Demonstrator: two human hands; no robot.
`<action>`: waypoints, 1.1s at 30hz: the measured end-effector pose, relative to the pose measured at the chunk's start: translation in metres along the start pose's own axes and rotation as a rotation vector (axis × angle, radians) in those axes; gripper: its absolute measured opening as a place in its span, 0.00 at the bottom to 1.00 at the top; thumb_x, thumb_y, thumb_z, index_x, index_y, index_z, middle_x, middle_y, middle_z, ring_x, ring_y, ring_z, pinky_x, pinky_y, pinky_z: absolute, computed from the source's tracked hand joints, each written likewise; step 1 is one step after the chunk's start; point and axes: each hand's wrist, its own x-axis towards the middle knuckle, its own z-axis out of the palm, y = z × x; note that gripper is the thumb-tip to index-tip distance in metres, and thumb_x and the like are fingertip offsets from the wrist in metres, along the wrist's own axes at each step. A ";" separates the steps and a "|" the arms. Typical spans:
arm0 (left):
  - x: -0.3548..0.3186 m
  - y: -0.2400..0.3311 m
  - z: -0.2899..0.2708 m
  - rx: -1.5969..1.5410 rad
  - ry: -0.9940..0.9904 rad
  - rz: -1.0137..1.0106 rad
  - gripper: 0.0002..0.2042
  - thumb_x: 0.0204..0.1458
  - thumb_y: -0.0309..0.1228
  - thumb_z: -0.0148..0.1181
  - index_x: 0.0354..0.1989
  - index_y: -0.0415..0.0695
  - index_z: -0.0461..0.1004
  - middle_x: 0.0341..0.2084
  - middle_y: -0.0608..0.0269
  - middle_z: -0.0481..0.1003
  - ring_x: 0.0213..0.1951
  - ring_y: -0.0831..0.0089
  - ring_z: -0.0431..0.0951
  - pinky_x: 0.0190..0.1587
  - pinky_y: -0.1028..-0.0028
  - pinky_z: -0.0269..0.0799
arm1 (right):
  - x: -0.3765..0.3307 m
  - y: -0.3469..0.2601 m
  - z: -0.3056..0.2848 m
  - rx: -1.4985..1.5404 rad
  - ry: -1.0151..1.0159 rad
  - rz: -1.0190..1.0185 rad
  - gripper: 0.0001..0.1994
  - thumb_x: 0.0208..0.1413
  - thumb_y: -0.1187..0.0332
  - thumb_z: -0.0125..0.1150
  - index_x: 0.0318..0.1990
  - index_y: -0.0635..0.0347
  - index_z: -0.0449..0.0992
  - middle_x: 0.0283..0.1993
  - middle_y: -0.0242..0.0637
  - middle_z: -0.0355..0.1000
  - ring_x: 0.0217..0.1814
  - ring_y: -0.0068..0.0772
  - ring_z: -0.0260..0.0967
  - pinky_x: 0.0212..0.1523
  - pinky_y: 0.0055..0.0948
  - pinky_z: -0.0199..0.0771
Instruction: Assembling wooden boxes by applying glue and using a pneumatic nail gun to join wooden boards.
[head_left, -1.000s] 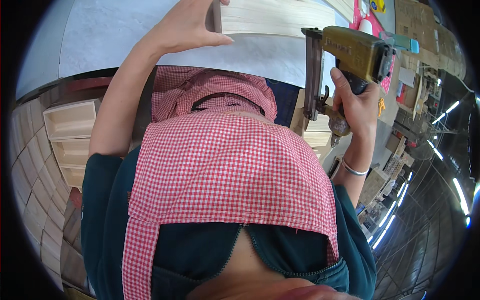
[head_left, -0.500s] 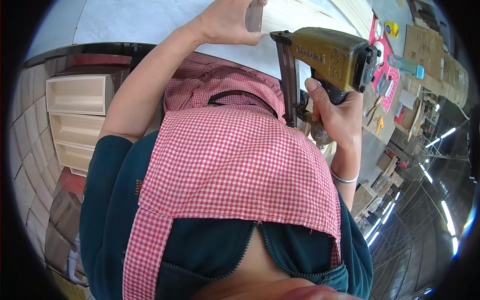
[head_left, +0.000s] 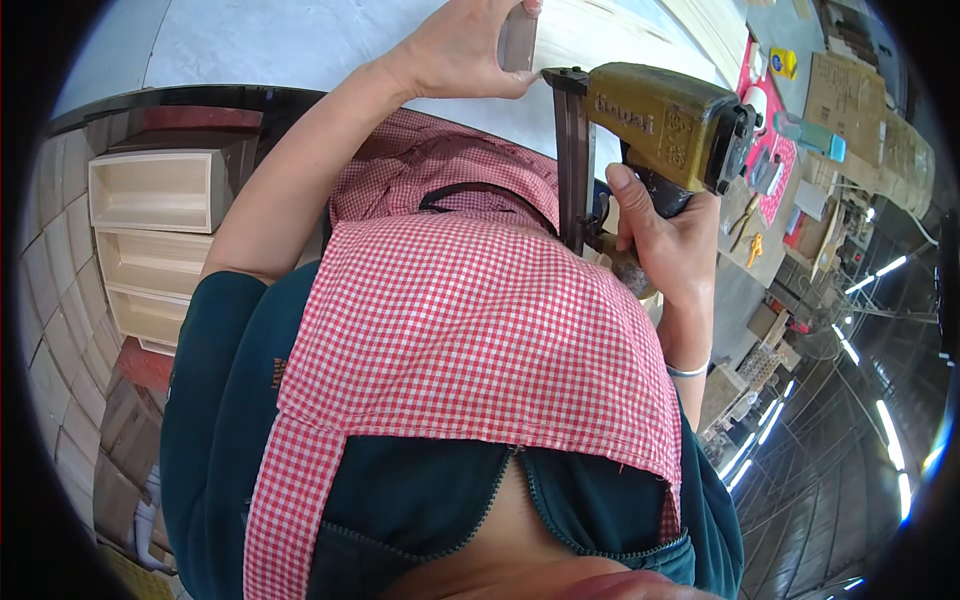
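Note:
My left hand, at the top middle, is closed around a small brown wooden board, thumb on its near end and a fingertip on its far end. My right hand grips the handle of a worn brass-coloured pneumatic nail gun with a dark magazine. The gun's nose lies right beside my left thumb, at the near end of the board; I cannot tell whether it touches. Part of the board is cut off by the upper edge of the picture.
Pale wooden strips lie on the white worktop beyond the gun. Open wooden boxes are stacked at the left. On the right stand a yellow container, orange-handled scissors and a large cardboard box.
My left hand and the board have shifted slightly right and nearer. The nail gun's nose has come slightly nearer too, staying beside my left thumb. Both grips are unchanged.

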 end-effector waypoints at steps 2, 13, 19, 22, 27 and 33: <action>-0.001 -0.001 0.000 -0.041 0.035 0.040 0.29 0.37 0.33 0.71 0.44 0.42 0.59 0.54 0.42 0.61 0.59 0.46 0.63 0.62 0.60 0.61 | 0.001 -0.001 0.000 0.013 0.018 -0.067 0.14 0.56 0.66 0.72 0.41 0.68 0.79 0.19 0.32 0.73 0.13 0.20 0.62 0.14 0.19 0.57; -0.005 -0.010 0.003 -0.122 0.074 0.071 0.32 0.40 0.41 0.75 0.45 0.43 0.58 0.56 0.40 0.60 0.67 0.40 0.57 0.65 0.53 0.58 | 0.034 -0.015 -0.005 -0.090 -0.022 -0.130 0.15 0.56 0.63 0.72 0.37 0.69 0.80 0.14 0.31 0.70 0.11 0.19 0.60 0.13 0.19 0.55; -0.004 -0.009 0.005 -0.130 0.096 0.100 0.32 0.42 0.42 0.74 0.47 0.42 0.59 0.55 0.40 0.61 0.67 0.41 0.57 0.65 0.54 0.58 | 0.042 -0.019 -0.009 -0.122 -0.047 -0.148 0.15 0.56 0.62 0.72 0.36 0.69 0.80 0.13 0.30 0.69 0.09 0.20 0.60 0.12 0.19 0.55; -0.007 -0.006 0.003 -0.110 0.094 0.079 0.31 0.43 0.40 0.74 0.48 0.41 0.60 0.56 0.40 0.61 0.68 0.41 0.57 0.65 0.54 0.59 | 0.045 -0.025 -0.015 -0.171 -0.067 -0.137 0.15 0.57 0.62 0.72 0.35 0.69 0.80 0.13 0.30 0.69 0.09 0.21 0.60 0.12 0.19 0.55; -0.018 -0.007 -0.004 -0.037 0.244 0.100 0.27 0.44 0.33 0.71 0.48 0.40 0.62 0.57 0.40 0.62 0.65 0.43 0.60 0.63 0.55 0.62 | 0.052 -0.033 -0.020 -0.208 -0.097 -0.146 0.16 0.57 0.61 0.72 0.32 0.68 0.80 0.13 0.30 0.69 0.09 0.21 0.60 0.12 0.19 0.56; -0.042 -0.022 -0.005 0.118 0.697 0.195 0.20 0.44 0.20 0.66 0.46 0.39 0.64 0.59 0.41 0.65 0.57 0.47 0.72 0.58 0.58 0.70 | 0.075 -0.044 -0.029 -0.210 -0.066 -0.203 0.17 0.57 0.60 0.72 0.28 0.67 0.78 0.12 0.30 0.68 0.09 0.20 0.60 0.12 0.19 0.57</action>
